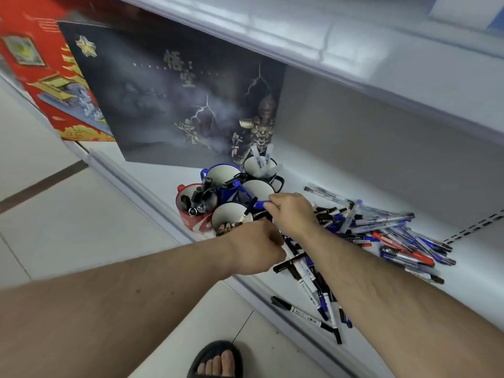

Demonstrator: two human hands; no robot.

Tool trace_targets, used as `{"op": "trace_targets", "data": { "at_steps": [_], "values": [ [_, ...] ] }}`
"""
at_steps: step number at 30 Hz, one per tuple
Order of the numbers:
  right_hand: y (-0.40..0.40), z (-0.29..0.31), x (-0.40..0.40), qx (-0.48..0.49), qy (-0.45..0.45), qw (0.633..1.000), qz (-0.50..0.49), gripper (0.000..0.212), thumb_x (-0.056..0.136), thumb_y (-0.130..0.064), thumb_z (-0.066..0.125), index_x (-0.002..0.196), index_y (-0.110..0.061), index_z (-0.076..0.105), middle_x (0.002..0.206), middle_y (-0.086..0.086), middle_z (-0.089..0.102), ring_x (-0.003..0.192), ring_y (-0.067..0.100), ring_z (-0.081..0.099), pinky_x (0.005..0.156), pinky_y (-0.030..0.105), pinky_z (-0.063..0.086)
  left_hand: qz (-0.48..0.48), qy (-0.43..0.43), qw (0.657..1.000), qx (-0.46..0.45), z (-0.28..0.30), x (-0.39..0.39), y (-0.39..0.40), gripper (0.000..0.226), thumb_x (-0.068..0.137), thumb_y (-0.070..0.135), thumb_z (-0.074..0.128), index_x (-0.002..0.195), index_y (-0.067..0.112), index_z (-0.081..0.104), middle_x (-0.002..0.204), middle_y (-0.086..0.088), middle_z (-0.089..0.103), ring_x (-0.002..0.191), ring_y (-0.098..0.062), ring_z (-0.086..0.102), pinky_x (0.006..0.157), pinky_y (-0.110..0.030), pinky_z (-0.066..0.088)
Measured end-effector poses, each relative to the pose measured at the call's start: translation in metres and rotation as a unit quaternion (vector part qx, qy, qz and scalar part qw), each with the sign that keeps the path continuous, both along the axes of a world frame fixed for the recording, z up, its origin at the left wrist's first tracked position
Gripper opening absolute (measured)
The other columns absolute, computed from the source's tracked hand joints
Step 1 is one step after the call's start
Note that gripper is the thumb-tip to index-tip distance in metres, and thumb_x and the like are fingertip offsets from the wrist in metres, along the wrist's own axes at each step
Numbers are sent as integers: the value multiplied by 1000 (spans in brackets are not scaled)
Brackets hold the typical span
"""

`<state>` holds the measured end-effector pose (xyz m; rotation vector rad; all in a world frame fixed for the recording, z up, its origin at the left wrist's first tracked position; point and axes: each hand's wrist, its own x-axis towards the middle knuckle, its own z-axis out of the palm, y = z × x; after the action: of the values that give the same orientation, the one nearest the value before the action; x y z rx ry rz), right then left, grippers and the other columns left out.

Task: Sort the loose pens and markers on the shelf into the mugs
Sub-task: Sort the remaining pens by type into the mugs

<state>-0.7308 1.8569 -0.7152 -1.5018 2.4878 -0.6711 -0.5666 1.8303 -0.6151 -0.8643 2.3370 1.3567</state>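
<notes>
A: Head cam status?
B: My right hand [293, 211] pinches a blue marker [249, 196] over the mugs [231, 214], clustered near the shelf [313, 165] front edge. My left hand [256, 248] is curled on a pen [289, 251] at the loose pile [381, 230], which lies further right along the shelf.
A: Red mug [191, 214]?
B: Holds dark markers.
</notes>
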Motion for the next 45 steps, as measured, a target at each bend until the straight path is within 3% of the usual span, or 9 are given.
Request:
{"op": "trace_targets", "data": {
  "at_steps": [4,7,11,14,17,22,26,39,45],
  "values": [
    [31,17,-2,-125,-143,968,-160,34,99,-34,52,128,-19,64,95,-4,66,83,14,63,83,27,49,13,-9,1000,11,-2,0,4,22,86,24,58,108,22,61,97,0,71,86,-12,69,59,-22,47],
    [84,9,-14,-153,-175,928,-291,28,99,-28,53,119,-15,68,97,-3,69,77,13,62,73,25,47,10,-8,1000,15,-3,0,7,20,87,27,60,107,28,60,94,4,69,83,-8,69,53,-18,42],
    [160,-28,-19,-24,-110,917,-382,29,95,-28,57,117,-12,68,118,9,65,103,26,60,78,27,41,-2,-14,1000,24,-4,-1,14,21,87,26,60,108,27,59,100,0,70,88,-11,70,65,-24,51],
    [185,-49,-17,148,-124,873,-449,63,90,-51,56,139,-12,48,139,16,49,125,35,46,100,41,40,-20,-14,999,29,-3,-7,22,23,89,27,61,112,25,59,105,-2,69,91,-13,70,81,-31,55],
    [180,-56,-11,220,-253,798,-501,107,70,-78,60,147,-9,29,145,17,39,130,36,39,103,47,39,-31,-17,999,28,0,-12,29,24,90,28,60,114,25,58,106,-3,69,92,-13,70,85,-34,55],
    [141,-62,-1,233,-271,837,-413,158,38,-90,70,154,-11,-2,157,19,17,143,37,22,112,56,29,-35,-29,999,25,0,-18,35,20,91,26,60,111,25,58,107,-5,69,95,-16,70,82,-32,54],
    [119,-67,3,327,-199,844,-376,171,23,-93,68,151,-17,-17,152,25,15,139,39,23,104,58,34,-46,-49,998,20,-5,-18,38,19,90,25,59,110,25,58,107,-6,70,97,-19,70,71,-28,52],
    [137,-75,5,323,-93,910,-243,116,61,-73,73,145,-13,20,134,18,35,120,34,41,92,44,50,-76,-64,995,11,-10,-25,50,25,90,25,58,115,22,60,99,-3,69,91,-20,67,63,-25,46],
    [159,-75,11,272,-168,920,-228,93,75,-46,79,144,-19,24,129,15,36,107,32,53,87,37,51,-107,-55,993,-13,-7,-32,57,27,92,24,59,118,21,58,91,7,59,86,-13,57,62,-21,42]
  ]
}}
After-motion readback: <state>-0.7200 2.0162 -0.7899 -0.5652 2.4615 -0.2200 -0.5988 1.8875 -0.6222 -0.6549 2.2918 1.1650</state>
